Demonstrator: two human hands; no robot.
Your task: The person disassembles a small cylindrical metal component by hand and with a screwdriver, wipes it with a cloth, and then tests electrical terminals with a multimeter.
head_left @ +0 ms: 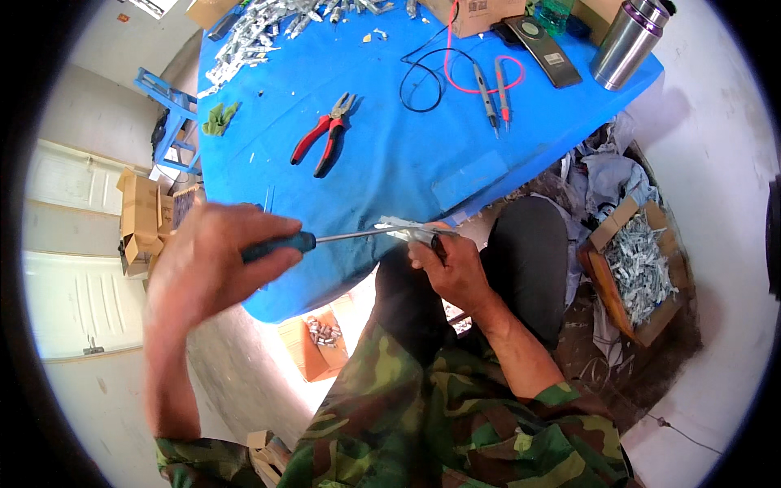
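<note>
My left hand [213, 264] is closed around the teal handle of a screwdriver [348, 236], over the near left part of the blue-covered table [358, 175]. The hand is slightly blurred. Its metal shaft points right and meets a small silvery metal part [400, 225]. My right hand [458, 272] grips that part near the table's front edge, above my lap; the fingers hide some of it, and its exact kind cannot be made out. Farther off lie pliers [324, 134] with red and black handles, their jaws pointing away from me.
Many silvery parts [252, 41] lie heaped at the far left. At the far right are test probes [490, 98], a dark phone-like device [547, 53] and a steel flask [628, 45]. Cardboard boxes of metal parts stand right [640, 268] and below the table [313, 358].
</note>
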